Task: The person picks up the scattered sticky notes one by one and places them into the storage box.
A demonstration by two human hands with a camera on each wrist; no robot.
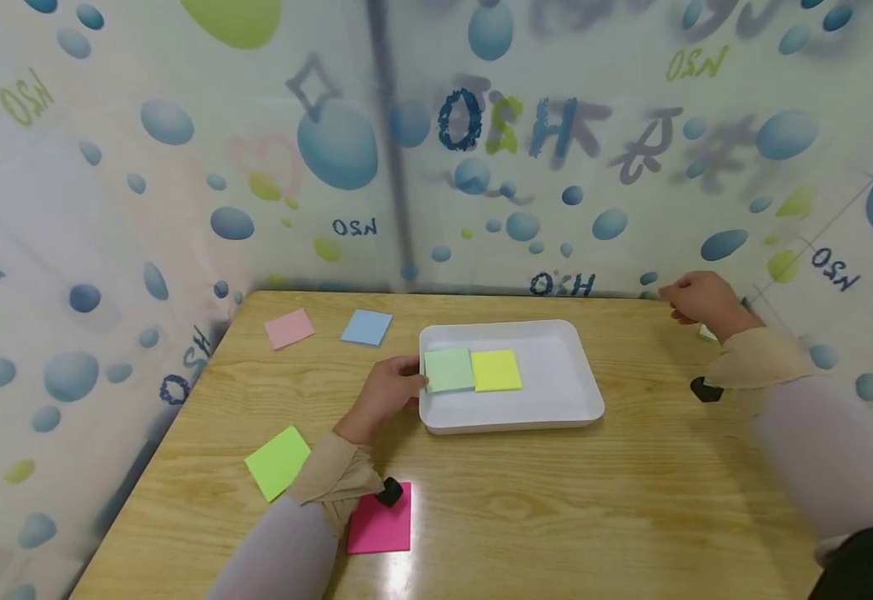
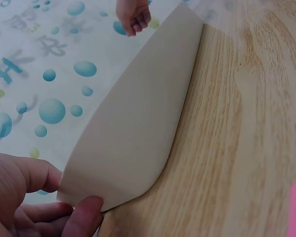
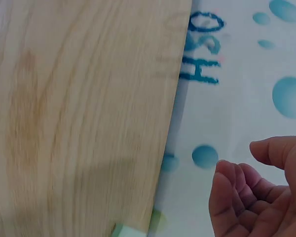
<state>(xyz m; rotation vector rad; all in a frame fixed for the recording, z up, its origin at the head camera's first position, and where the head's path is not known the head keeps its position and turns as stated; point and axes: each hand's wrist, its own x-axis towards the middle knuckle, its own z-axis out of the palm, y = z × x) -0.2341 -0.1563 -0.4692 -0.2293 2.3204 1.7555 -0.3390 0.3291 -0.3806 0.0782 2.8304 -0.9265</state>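
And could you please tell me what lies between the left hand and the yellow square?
The pale green square, lying in the white tray, as the head view shows.

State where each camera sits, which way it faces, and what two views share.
Head: facing forward and down from the head at table, tray and notes; left hand, right hand and sleeves show.
Left wrist: on that wrist, facing the tray's outer side; both hands show.
Right wrist: on that wrist, facing the table edge and backdrop; right hand shows, left does not.
Head and left wrist share the tray and both hands.
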